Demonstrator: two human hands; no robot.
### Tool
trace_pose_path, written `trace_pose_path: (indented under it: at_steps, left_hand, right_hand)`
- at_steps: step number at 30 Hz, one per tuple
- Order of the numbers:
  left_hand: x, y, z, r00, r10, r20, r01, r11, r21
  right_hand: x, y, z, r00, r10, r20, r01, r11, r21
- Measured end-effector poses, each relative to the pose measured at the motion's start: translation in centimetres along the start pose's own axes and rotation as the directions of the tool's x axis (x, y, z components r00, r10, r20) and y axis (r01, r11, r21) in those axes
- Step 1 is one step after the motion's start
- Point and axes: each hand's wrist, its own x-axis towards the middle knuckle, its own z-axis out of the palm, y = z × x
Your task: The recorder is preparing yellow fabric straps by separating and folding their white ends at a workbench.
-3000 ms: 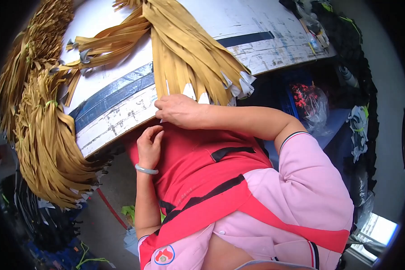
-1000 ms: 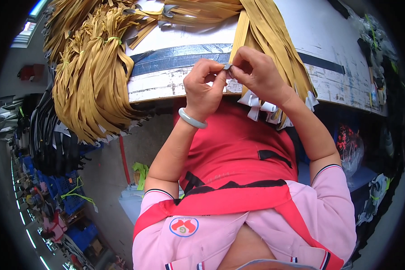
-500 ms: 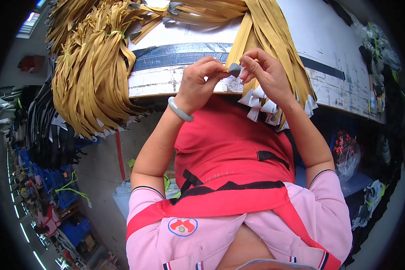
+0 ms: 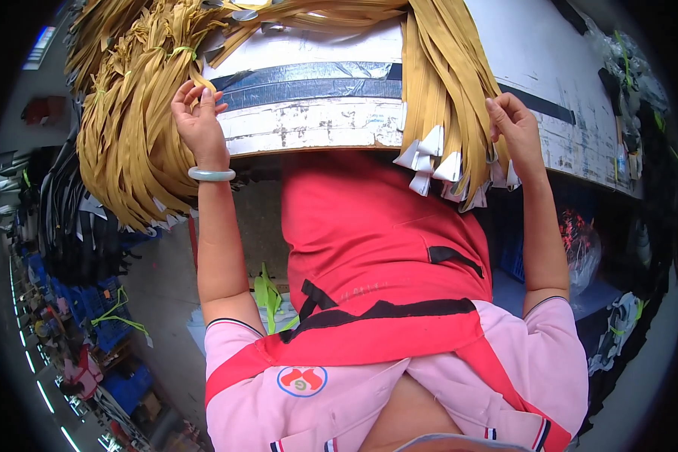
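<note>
Room: workshop with a grey floor [image 4: 166, 282]; blue plastic crates [image 4: 102, 313] stand at the left, beyond the worktop's left end.
Worktop: white, scuffed board [image 4: 309, 124]; dark blue adhesive tape [image 4: 301, 94] runs parallel to its near edge.
Markings: round blue-rimmed badge [image 4: 303, 381] with red shapes and a small green mark, on the pink short-sleeved shirt [image 4: 539, 350]; pale lettering on the red fabric apron [image 4: 377, 233], too faint to read; small blue print on the worktop by the near edge, too small to read.
Right bundle: flat mustard-yellow fabric strips [image 4: 448, 75], laid across the worktop; white ends [image 4: 422, 160] hang over the near edge.
Left bundle: thick mass of mustard-yellow fabric strips [image 4: 132, 143], bound with a yellow-green tie [image 4: 182, 51], draped over the worktop's left end.
Left hand: raised [image 4: 202, 128] in front of the left bundle's right side, near the worktop's near left corner; fingers bent, thumb parted from them; contact cannot be told; pale rigid bangle [image 4: 212, 175] on the wrist.
Right hand: at the right bundle's right margin [image 4: 518, 132], above the near edge; fingers curled; whether they grip a strip cannot be told.
</note>
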Motion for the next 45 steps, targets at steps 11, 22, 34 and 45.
trace_pose_path:
  at_steps: [11, 22, 34, 45]
  left_hand:
    - [-18.8, -5.1, 8.6, 0.441, -0.483, 0.756, 0.430, 0.853, 0.295]
    - [-16.0, -1.6, 7.1, 0.680, -0.069, 0.730, -0.133, 0.967, 0.216]
    - [-11.6, 0.0, 7.9, 0.395, -0.217, 0.893, 0.610, 0.789, -0.078]
    - [-10.2, -0.8, 9.4, 0.405, -0.163, 0.900, 0.596, 0.793, -0.124]
  right_hand:
    - [-0.9, -3.0, 7.9, 0.830, -0.297, 0.472, 0.479, 0.813, -0.331]
    - [-1.3, -1.6, 10.8, 0.767, -0.315, 0.560, 0.532, 0.800, -0.278]
    - [0.6, -2.6, 8.9, 0.804, -0.052, 0.593, -0.018, 0.993, 0.112]
    - [1.5, -3.2, 9.2, 0.804, -0.005, 0.595, -0.151, 0.965, 0.212]
